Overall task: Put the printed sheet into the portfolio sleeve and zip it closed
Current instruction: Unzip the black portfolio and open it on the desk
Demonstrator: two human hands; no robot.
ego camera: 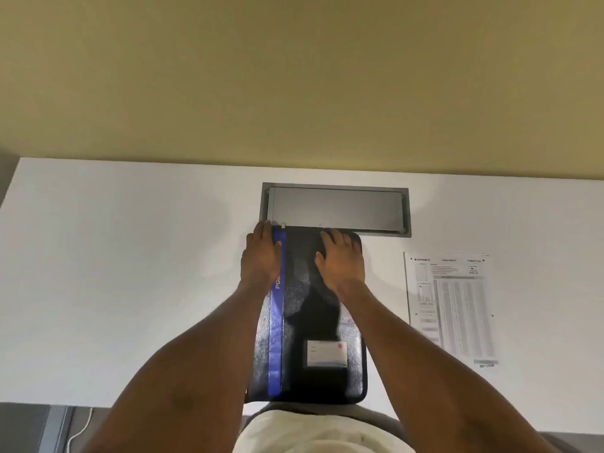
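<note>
A dark blue-black portfolio (313,325) with a blue stripe and a white label lies flat on the white table (130,273), straight in front of me. My left hand (261,256) rests on its far left corner, fingers near the zip pull (283,225). Flat on the far right part of the cover lies my right hand (341,259), fingers spread. The printed sheet (452,308) lies on the table to the right of the portfolio, apart from it and from both hands.
A grey metal cable hatch (335,207) is set into the table just beyond the portfolio. A yellow wall stands behind the table. The table's near edge runs under the portfolio's bottom; a white cable (81,429) hangs at lower left.
</note>
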